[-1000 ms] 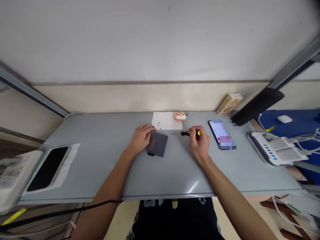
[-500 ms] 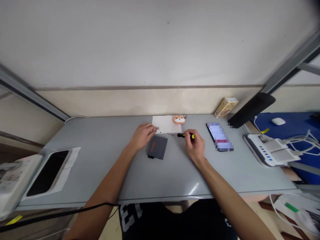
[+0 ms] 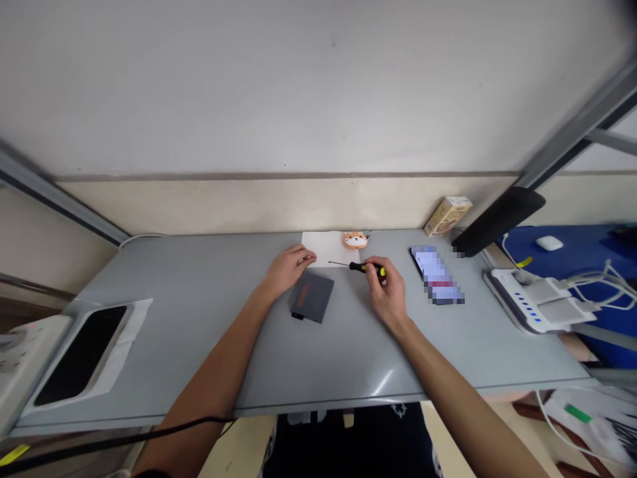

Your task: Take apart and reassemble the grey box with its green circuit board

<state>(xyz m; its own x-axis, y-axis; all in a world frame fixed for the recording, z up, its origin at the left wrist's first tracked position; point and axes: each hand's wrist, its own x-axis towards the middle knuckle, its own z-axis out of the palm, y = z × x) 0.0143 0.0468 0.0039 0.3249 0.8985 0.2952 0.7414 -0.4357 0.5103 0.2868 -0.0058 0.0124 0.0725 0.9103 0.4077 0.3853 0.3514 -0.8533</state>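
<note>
My right hand point(image 3: 389, 292) is wrapped round the black-and-yellow handle of a screwdriver point(image 3: 359, 267). Its thin shaft points left, with the tip over the front edge of a white sheet of paper point(image 3: 323, 248). At the paper's left edge, my left hand point(image 3: 287, 271) has thumb and fingers pinched together; anything between them is too small to make out. Just in front of the left fingers lies a dark grey box point(image 3: 313, 297) with reddish lettering, untouched by either hand. An orange-and-white animal-faced case point(image 3: 355, 240) rests on the paper's right side.
Right of my right hand lies a phone point(image 3: 438, 273) with its screen lit. Beyond it are a small carton point(image 3: 448, 216), a black upright object point(image 3: 500, 219) and a white power strip point(image 3: 522, 302) with chargers. A dark-screened device point(image 3: 82, 355) lies far left. A wall bounds the back.
The left fingers have closed into a pinch by the paper, and the dark specks near them no longer show. The screwdriver tip has shifted slightly left and up onto the paper's edge.
</note>
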